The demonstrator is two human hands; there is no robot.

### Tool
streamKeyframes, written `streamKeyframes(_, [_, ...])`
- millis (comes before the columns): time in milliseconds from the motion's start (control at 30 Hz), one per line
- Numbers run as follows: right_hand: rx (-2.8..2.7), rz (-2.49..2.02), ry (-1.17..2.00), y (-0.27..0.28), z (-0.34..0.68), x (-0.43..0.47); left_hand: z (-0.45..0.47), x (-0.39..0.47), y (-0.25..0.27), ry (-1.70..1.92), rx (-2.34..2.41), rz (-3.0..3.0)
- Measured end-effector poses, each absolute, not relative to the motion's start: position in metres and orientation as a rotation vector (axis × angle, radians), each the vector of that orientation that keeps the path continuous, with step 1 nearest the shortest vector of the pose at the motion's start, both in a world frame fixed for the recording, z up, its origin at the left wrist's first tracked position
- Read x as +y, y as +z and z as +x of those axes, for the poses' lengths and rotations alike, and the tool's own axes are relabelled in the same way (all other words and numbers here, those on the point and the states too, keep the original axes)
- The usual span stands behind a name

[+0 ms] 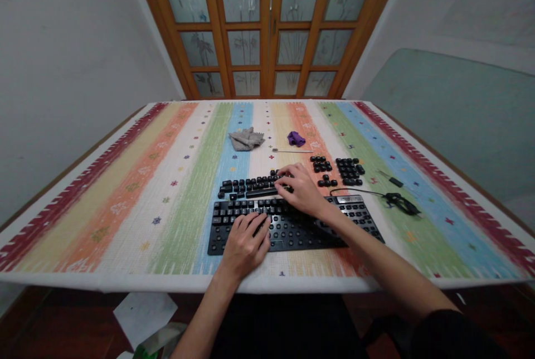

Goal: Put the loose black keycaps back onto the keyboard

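A black keyboard (pixel 288 239) lies near the table's front edge. Its upper left rows carry keycaps, while the lower rows and the right block show bare switches. My left hand (pixel 247 239) rests on the keyboard's left half with its fingers spread over the keys, holding nothing. Behind the keyboard, loose black keycaps (pixel 254 185) lie in rows, a long space bar (pixel 262 193) among them. Over their right end, my right hand (pixel 300 187) has thumb and fingertips drawn together at a keycap; the fingers partly hide it.
More loose keycaps (pixel 349 169) sit in groups at the right. A coiled cable (pixel 401 203) and a small dark tool (pixel 395 182) lie beyond them. Farther back are a grey cloth (pixel 246 139), a purple cloth (pixel 296 139) and a thin rod (pixel 292 151).
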State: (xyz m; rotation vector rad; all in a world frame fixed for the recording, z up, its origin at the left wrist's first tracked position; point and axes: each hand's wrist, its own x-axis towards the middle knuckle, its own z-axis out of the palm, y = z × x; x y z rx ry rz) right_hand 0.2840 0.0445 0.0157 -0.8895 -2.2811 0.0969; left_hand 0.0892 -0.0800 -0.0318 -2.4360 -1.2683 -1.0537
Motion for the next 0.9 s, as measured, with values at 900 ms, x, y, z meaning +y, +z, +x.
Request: streamKeyframes(900, [-2.529,-1.042,0.272,-0.013,0.277,0.135,0.089,-0.08,-0.031,-1.087,-1.287,-2.488])
